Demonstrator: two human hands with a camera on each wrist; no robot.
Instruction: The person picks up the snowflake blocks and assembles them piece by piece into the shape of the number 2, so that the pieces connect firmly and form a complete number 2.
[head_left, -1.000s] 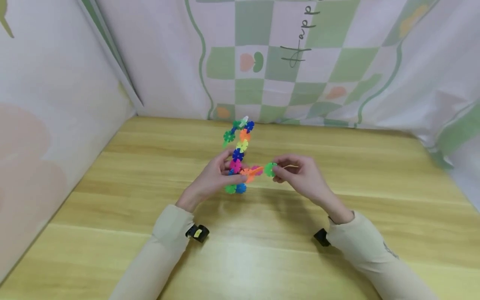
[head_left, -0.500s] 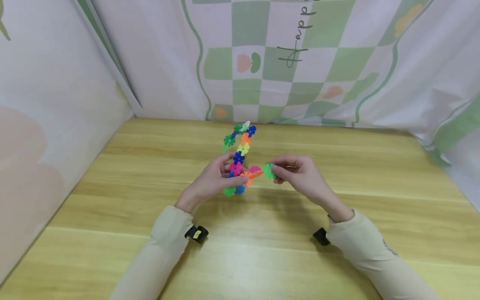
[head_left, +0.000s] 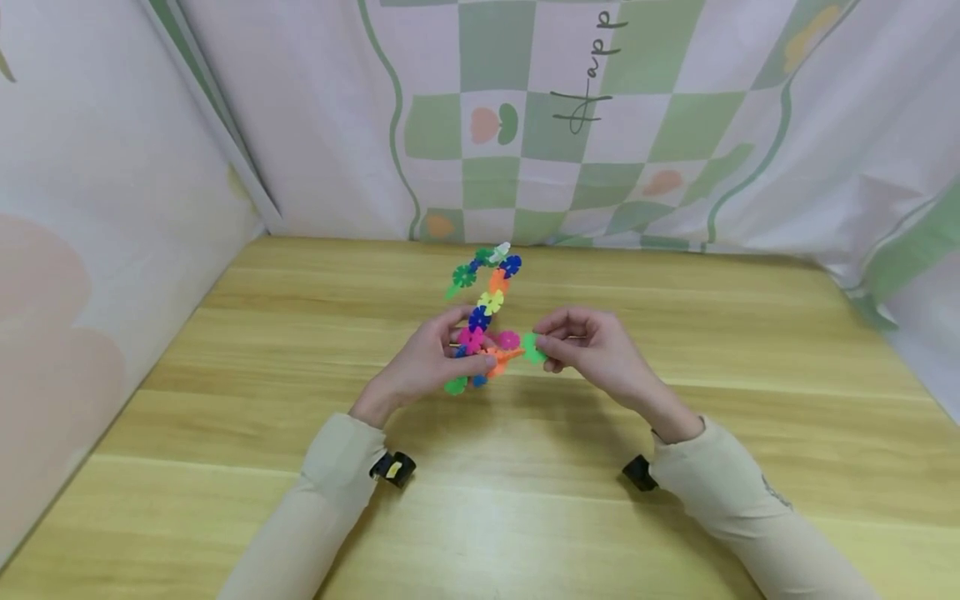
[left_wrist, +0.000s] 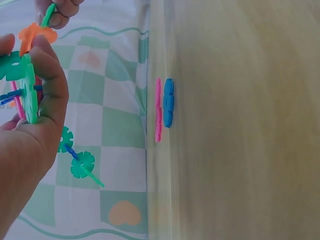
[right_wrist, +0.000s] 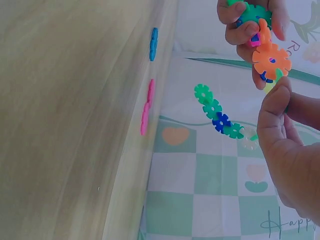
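Observation:
My left hand (head_left: 442, 350) grips a curved chain of interlocking plastic snowflake discs (head_left: 479, 318) in green, blue, orange, yellow, pink and white. The chain's free end arches up and away beyond the fingers. From the grip, orange discs (right_wrist: 272, 61) stick out toward my right hand (head_left: 600, 350). Between thumb and fingertips, that hand pinches a light green snowflake disc (head_left: 534, 348). The green disc's edge is right at the outer orange disc, overlapping it in the right wrist view. My left fingers hide part of the chain's lower end.
On the wooden table (head_left: 480, 517) lie loose pink discs (right_wrist: 148, 107) and a blue disc (left_wrist: 169, 103), behind and below the hands. A printed cloth curtain (head_left: 555, 183) hangs along the table's far edge. A white panel (head_left: 112, 208) stands at the left.
My right hand has moved slightly left, bringing the green disc up to the orange disc's edge. The chain has tilted a little, its top leaning further right.

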